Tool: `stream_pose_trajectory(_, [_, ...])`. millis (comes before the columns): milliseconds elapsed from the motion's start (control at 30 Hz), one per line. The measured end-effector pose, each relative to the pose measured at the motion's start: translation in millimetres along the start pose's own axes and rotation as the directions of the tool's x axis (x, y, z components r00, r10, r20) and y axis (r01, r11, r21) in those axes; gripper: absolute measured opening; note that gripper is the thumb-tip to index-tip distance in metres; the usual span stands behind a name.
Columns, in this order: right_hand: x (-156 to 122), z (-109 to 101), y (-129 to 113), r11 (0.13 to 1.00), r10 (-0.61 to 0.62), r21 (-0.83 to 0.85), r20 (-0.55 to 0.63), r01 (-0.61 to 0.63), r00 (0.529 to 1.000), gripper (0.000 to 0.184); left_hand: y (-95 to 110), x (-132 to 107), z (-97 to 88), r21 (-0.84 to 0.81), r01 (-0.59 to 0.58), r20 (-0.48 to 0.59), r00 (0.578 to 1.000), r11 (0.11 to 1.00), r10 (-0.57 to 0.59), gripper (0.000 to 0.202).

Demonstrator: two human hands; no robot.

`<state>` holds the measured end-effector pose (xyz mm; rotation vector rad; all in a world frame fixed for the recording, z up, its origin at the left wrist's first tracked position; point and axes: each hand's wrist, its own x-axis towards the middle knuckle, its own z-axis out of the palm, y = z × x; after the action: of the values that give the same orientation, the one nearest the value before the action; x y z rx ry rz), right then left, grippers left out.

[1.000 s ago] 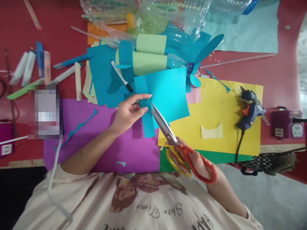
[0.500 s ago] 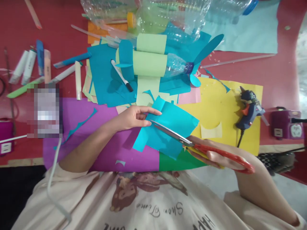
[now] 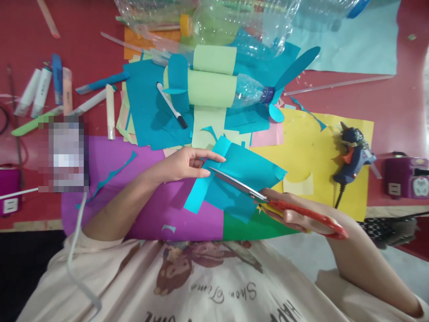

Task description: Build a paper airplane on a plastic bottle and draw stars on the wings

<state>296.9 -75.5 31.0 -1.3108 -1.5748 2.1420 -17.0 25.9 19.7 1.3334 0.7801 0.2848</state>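
Fingers, left hand (image 3: 182, 165): thumb and forefinger pinch the blue paper (image 3: 248, 165) along the lighter band at its left side.
Fingers, right hand (image 3: 291, 213): curled round the handles of the scissors (image 3: 258, 196).
Blades: pointing left over the paper, tip near the left thumb; whether they bite into it, I cannot tell.
Blue paper: between the hands, tilted, above the purple sheet (image 3: 161, 203) and green sheet (image 3: 258, 228).
Right: glue gun (image 3: 351, 163) on the yellow sheet (image 3: 323, 156).
Far: bottle (image 3: 212, 89) wrapped in pale green paper, white marker (image 3: 170, 103) just left.
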Motion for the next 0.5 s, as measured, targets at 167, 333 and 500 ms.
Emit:
stream_pose_trajectory(167, [4.3,1.8,-2.0,1.0,0.009,-0.004,0.042,-0.009,0.999,0.044,-1.2,0.1,-0.8,0.014,0.007,-0.006,1.0,1.0,-0.007,0.038])
stream_pose_trajectory(333, [10.2,4.2,-0.5,1.0,0.003,-0.031,0.059,-0.001,0.998,0.052,-1.0,0.4,-0.3,0.026,-0.007,-0.054,0.999,1.0,0.008,0.039])
stream_pose_trajectory(500, [9.9,6.0,-0.9,0.999,-0.036,-0.01,-0.017,0.035,0.999,0.055,0.2,0.2,-0.2,0.042,0.009,-0.041,0.999,0.999,-0.007,0.041])
